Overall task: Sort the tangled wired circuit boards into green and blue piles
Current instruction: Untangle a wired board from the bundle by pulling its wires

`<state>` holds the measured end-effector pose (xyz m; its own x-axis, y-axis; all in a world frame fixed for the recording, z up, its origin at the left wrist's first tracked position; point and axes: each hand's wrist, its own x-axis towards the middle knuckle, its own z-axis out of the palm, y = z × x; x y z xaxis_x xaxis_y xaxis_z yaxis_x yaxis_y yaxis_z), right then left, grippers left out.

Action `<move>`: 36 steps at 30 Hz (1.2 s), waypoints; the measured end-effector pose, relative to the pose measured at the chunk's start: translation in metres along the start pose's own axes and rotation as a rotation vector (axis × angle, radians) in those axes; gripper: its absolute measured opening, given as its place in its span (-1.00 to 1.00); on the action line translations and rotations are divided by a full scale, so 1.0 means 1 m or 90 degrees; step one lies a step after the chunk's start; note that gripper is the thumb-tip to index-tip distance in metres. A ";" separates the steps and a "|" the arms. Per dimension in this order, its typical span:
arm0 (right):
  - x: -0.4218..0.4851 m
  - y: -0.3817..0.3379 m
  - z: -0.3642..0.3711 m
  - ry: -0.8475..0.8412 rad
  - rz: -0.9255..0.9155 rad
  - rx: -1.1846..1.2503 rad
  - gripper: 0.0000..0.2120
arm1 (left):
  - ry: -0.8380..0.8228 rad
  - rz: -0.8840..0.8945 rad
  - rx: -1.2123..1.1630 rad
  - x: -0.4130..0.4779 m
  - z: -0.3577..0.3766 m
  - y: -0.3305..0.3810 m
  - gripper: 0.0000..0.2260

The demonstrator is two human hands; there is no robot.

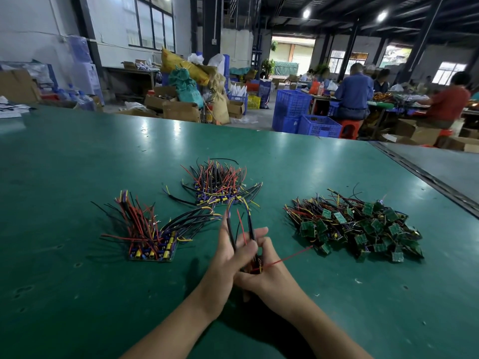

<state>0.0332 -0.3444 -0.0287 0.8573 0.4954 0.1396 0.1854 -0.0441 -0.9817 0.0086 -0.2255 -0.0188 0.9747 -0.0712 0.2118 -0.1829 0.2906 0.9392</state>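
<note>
Both hands meet mid-table, close to the near edge.

Left hand (228, 255): fingers curled, pinching two black-sleeved leads (231, 234) that stand up past the fingertips.

Right hand (272, 277): fingers also curled, gripping the base of the same small wired circuit board (256, 265). The board is mostly buried between the two hands. Only a dark sliver shows, so I cannot tell its colour.

A thin red wire (285, 257) exits sideways between the right fingers and points toward the green pile without reaching it. A second, shorter red lead rises between the black ones.

Piles on the green matte tabletop (77, 177):
- Neat stack of blue boards with red and black wires (153, 242), to the left of the hands and apart from them.
- Loose heap of blue boards with fanned-out wires (220, 187), beyond the hands. Its nearest wire ends are just past the held leads.
- Jumbled heap of green boards (363, 226), to the right and clear of the right hand.

In the background are blue plastic crates (293, 102) and seated workers at benches.
</note>
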 end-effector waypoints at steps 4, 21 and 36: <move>0.001 -0.001 -0.004 -0.028 -0.015 -0.048 -0.88 | -0.058 0.029 0.087 -0.001 -0.003 -0.001 0.04; 0.005 -0.002 -0.014 -0.037 0.142 0.359 -0.59 | 0.245 0.096 0.205 0.019 -0.014 -0.006 -0.82; 0.002 -0.008 -0.007 -0.042 0.212 0.483 -0.77 | 0.457 0.206 0.236 0.020 -0.023 -0.003 -0.83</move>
<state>0.0371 -0.3492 -0.0195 0.7758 0.6107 -0.1584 -0.4675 0.3879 -0.7943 0.0321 -0.2058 -0.0235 0.6900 0.6168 0.3788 -0.3731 -0.1454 0.9163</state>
